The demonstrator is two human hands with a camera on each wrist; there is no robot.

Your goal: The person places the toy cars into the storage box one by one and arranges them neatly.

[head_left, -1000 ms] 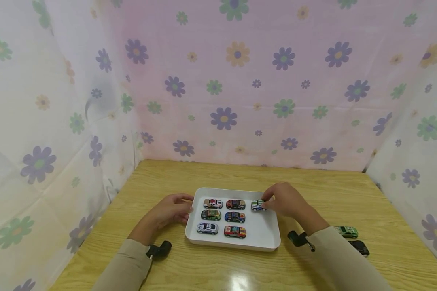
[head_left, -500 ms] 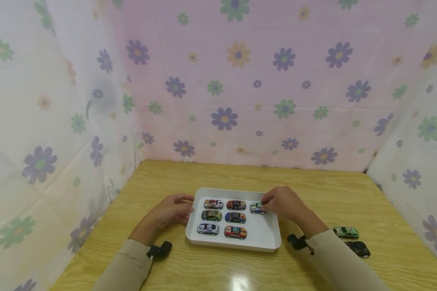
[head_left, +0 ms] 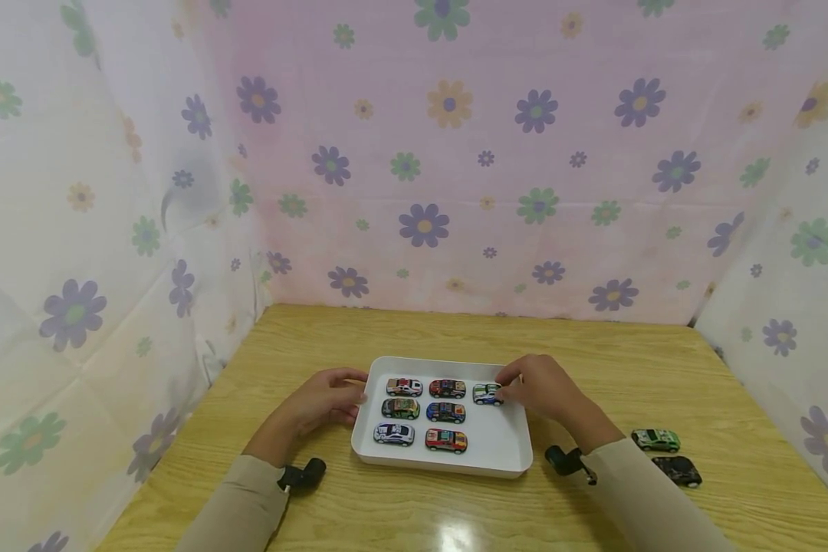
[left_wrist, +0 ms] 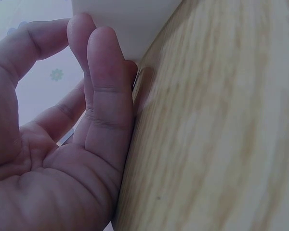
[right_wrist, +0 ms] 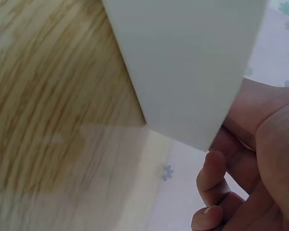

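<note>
A white tray [head_left: 486, 452] lies on the table, holding several toy cars in columns. My left hand [head_left: 327, 399] is at its left side, fingertips against the outer wall [left_wrist: 127, 24], fingers loosely bent. At the tray's back right, my right hand [head_left: 541, 387] pinches a white, green and blue toy car [head_left: 486, 394] between thumb and fingers; the car sits at the tray floor. To its left is a dark red car [head_left: 447, 389], with a blue car [head_left: 445, 412] and a red-yellow car [head_left: 446, 440] in front. The tray wall hides the pinched car in the right wrist view.
The left column has a white-red car [head_left: 404, 387], a green-orange car [head_left: 400, 408] and a white-black car [head_left: 394, 434]. On the wooden table [head_left: 386, 510], right of the tray, lie a green car [head_left: 655, 440] and a black car [head_left: 678, 471]. Flowered cloth [head_left: 455, 176] encloses the back and sides.
My right hand has shifted the white, green and blue car slightly left and toward me within the tray. The left hand stays at the tray's side.
</note>
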